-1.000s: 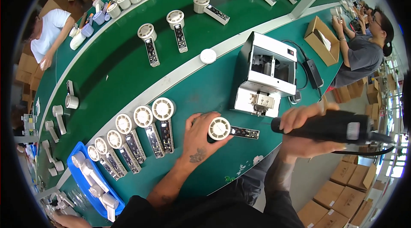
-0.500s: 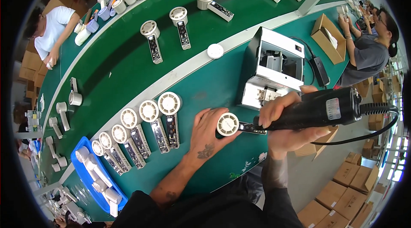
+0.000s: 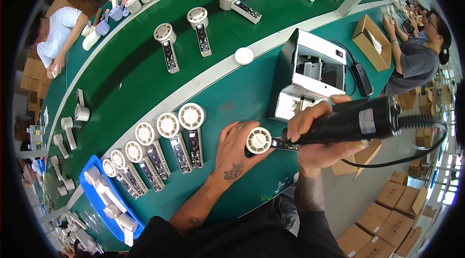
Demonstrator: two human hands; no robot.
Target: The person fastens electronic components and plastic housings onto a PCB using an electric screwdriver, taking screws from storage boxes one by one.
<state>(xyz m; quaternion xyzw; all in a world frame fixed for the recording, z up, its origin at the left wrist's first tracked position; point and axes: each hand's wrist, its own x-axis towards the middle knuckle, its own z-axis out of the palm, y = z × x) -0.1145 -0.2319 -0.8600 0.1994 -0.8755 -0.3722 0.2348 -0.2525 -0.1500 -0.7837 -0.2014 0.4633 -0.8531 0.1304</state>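
My left hand (image 3: pixel 238 150) closes round the white round head of a handheld fan (image 3: pixel 258 140) on the green worktop. The fan's open handle, with its circuit board showing, points right. In my right hand (image 3: pixel 314 137) is a black corded electric screwdriver (image 3: pixel 346 125), held nearly level. Its tip end reaches over the fan's handle; my fingers hide whether the bit touches it. Left of my left hand, several similar fans (image 3: pixel 192 116) lie in a slanted row, their handles open toward me.
A white and black machine (image 3: pixel 310 71) stands beyond my right hand. Fans (image 3: pixel 197 18) lie on the dark green conveyor, and a blue tray (image 3: pixel 87 199) holds more at left. A round white piece (image 3: pixel 243 56) rests by the conveyor's rail. People work at both sides; cartons (image 3: pixel 387 214) stand lower right.
My right hand has shifted slightly left with the screwdriver, farther along the fan's handle. Fans on the conveyor have slid a little left. My left hand stays nearly still.
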